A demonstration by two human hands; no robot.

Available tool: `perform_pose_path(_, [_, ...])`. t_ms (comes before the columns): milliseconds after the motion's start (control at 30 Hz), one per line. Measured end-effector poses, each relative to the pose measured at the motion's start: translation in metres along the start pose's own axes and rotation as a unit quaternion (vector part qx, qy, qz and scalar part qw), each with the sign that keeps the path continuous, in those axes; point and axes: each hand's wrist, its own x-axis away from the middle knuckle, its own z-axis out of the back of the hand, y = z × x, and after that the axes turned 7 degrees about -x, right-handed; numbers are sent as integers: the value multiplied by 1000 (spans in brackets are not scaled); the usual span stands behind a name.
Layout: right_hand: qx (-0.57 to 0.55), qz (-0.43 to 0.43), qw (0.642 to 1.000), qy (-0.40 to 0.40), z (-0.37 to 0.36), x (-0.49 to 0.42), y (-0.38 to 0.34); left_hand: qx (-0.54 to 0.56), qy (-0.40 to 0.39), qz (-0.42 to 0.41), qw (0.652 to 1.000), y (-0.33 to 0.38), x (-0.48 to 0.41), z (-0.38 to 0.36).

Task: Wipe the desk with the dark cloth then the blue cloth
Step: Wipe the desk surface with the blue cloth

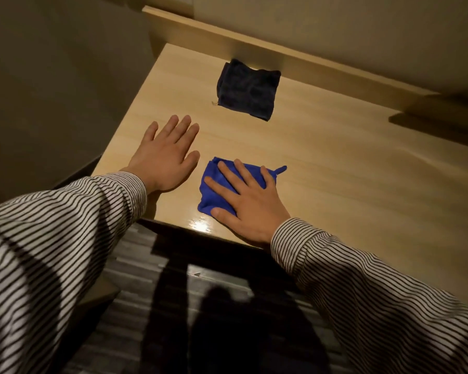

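The right hand [250, 201] presses flat, fingers spread, on the blue cloth [219, 184] at centre frame; the left hand [165, 155] lies flat and spread on the desk [349, 171], and the dark cloth [247, 89] sits above.

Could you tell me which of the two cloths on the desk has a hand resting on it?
The blue cloth, near the desk's front edge: the right hand lies flat on it. The dark cloth lies untouched farther back.

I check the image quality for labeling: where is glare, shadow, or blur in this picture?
Head view: warm, dim light; a bright glare spot on the desk near its front edge, beside the blue cloth; the dark cloth shows little detail under the shelf's shadow; the striped sleeves look slightly blurred; wide-angle distortion tilts the desk edges.
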Motion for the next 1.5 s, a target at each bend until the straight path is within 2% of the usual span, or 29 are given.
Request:
perform_pose_path(300, [48, -9, 998, 34, -32, 55, -38, 7, -1, -8, 1000, 1, 3, 1])
perform_pose_path(400, [33, -18, 998, 51, -36, 66, -42, 15, -7, -6, 1000, 1, 3, 3])
perform_pose_path(600, [-75, -36, 994, 76, -17, 106, -22, 81, 16, -12, 997, 21, 17, 8])
perform_pose_path(733, [-222, -128, 955, 151, 29, 114, 8, 114, 10, -4, 993, 56, 22, 10])
perform_pose_path(867, [-269, -172, 927, 195, 77, 85, 44, 131, 11, 34, 991, 96, 7, 12])
perform_pose_path(1067, [-172, -157, 952, 200, 124, 11, 115, 95, 6, 99, 991, 129, -11, -2])
perform_pose_path(1267, [-28, -106, 972, 209, 137, -71, 202, 65, 18, 116, 991, 129, -13, -11])
perform_pose_path(1400, [12, -130, 989, 64, 110, -100, 236, 47, 6, 123, 991, 131, -12, -9])
perform_pose_path(1500, [34, -84, 996, 24, 113, -108, 253, 37, 0, 129, 991, 132, -12, -6])
